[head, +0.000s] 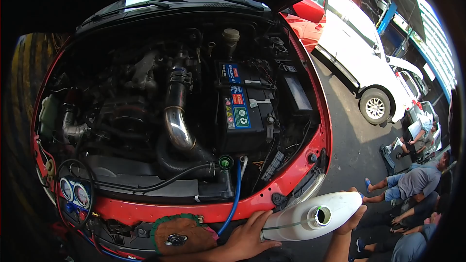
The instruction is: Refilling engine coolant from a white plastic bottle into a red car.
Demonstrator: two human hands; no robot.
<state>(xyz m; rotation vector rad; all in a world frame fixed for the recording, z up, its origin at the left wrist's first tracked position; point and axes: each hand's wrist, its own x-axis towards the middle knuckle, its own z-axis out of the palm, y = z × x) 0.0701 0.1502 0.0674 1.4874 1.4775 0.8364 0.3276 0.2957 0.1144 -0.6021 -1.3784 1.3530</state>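
Note:
A white plastic jug (291, 223) lies tilted on its side between my hands, its uncapped mouth facing up at me. My left hand (249, 238) grips its base end, and my right hand (350, 220) holds the opposite end. Beyond the jug is the open engine bay of a red car. At its front, a round filler neck (225, 161) stands uncapped with green liquid showing inside. A metal radiator cap (176, 240) rests on a brown cloth with a green edge (193, 225), left of my left hand.
A manifold gauge set (74, 193) with hoses sits at the front left. Behind the filler neck are a polished metal pipe (178, 127) and a car battery (238, 98). A blue hose (236, 200) crosses the red front panel (255, 203). Several people sit at right, near a white vehicle (358, 54).

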